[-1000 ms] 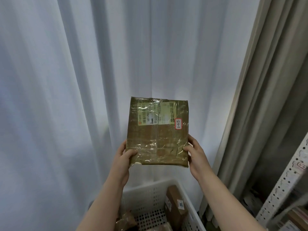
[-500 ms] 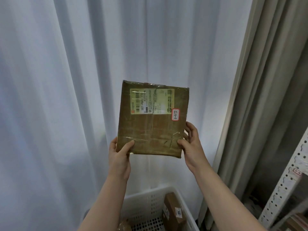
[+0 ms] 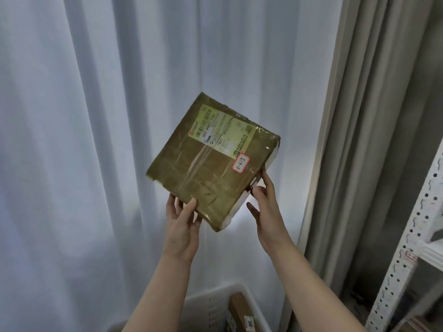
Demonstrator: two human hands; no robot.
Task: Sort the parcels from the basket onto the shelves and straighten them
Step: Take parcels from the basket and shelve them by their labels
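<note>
A flat brown parcel (image 3: 211,161), wrapped in clear tape, is held up in front of the white curtain. It is tilted clockwise, with a shipping label near its top and a small red-bordered sticker on the right. My left hand (image 3: 183,224) grips its lower left edge, thumb on the front. My right hand (image 3: 266,202) touches the lower right edge with the fingers spread. Below, the white basket (image 3: 208,305) holds another brown parcel (image 3: 241,312).
A white sheer curtain (image 3: 96,140) fills the left and middle. A grey drape (image 3: 374,116) hangs to the right of it. A white perforated shelf upright (image 3: 412,238) with a small label stands at the far right edge.
The parcel has been turned clockwise and shifted right and up. My right hand has loosened from a firm side grip to a fingertip touch. The view has tilted, showing less of the basket.
</note>
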